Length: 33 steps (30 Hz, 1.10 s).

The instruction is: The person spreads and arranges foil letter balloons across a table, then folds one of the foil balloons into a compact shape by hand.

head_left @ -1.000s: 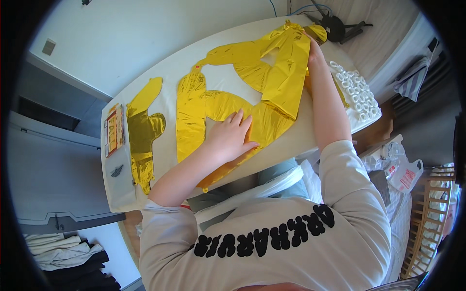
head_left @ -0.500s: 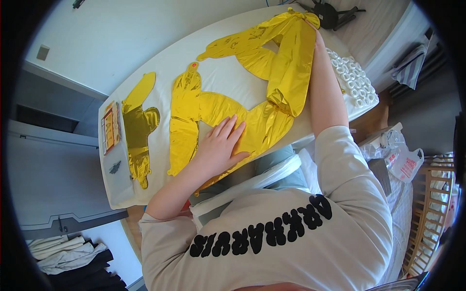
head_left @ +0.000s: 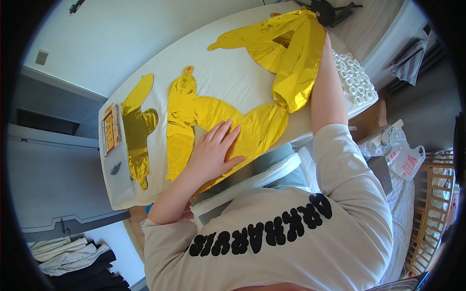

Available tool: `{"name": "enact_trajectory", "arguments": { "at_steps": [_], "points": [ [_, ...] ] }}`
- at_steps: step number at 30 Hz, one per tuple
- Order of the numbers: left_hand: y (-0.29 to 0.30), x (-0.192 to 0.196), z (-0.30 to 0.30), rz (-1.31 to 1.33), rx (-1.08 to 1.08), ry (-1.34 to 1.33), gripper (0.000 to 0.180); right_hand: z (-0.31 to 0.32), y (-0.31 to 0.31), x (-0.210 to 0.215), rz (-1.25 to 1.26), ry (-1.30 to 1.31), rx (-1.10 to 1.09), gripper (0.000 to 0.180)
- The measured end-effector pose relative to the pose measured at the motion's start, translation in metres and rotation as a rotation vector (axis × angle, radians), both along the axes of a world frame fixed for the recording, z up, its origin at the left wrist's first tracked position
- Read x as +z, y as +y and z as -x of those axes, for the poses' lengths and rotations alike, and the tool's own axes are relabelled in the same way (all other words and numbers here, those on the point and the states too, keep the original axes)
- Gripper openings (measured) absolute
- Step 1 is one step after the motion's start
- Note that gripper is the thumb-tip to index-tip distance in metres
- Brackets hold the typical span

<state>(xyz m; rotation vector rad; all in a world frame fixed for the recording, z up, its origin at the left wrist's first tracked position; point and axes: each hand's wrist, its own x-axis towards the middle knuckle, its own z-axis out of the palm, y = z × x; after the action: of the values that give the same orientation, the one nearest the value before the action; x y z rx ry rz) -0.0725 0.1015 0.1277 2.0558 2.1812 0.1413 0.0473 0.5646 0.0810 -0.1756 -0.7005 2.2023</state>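
Note:
Shiny gold foil balloon pieces, flat and uninflated, lie on the white-covered table. My left hand (head_left: 216, 148) rests palm down on the near gold foil balloon (head_left: 257, 128), its fingers spread. My right arm reaches to the far right, where my right hand (head_left: 327, 44) is mostly covered by a raised sheet of far gold foil (head_left: 298, 68). That sheet hangs from the hand in folds, so it appears gripped, though the fingertips are hidden. The far foil narrows and meets the near piece at a crumpled spot. A separate gold foil piece (head_left: 139, 126) lies further left.
A clear packet with a printed card (head_left: 110, 131) lies at the table's left end. Many small white rolls (head_left: 357, 80) stand at the right edge. A black object with arms (head_left: 330, 12) is beyond the far corner. A plastic bag (head_left: 407, 160) sits right of me.
My right hand has moved slightly right, drawing the far foil with it and away from the near piece. The left hand has slid a little left, still flat on the foil.

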Motion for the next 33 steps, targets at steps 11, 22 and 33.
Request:
{"name": "enact_trajectory", "arguments": {
  "at_steps": [11,22,33],
  "points": [
    [-0.002,-0.001,-0.001,-0.013,0.013,-0.041,0.081,-0.03,-0.074,0.022,-0.105,0.085,-0.03,0.029],
    [-0.06,-0.01,0.02,-0.016,0.171,0.082,0.088,-0.031,-0.129,0.054,-0.219,0.182,-0.055,0.027],
    [-0.135,-0.019,0.002,-0.043,0.342,-0.139,0.081,-0.039,-0.166,0.092,-0.35,0.306,-0.011,0.026]
  ]
}}
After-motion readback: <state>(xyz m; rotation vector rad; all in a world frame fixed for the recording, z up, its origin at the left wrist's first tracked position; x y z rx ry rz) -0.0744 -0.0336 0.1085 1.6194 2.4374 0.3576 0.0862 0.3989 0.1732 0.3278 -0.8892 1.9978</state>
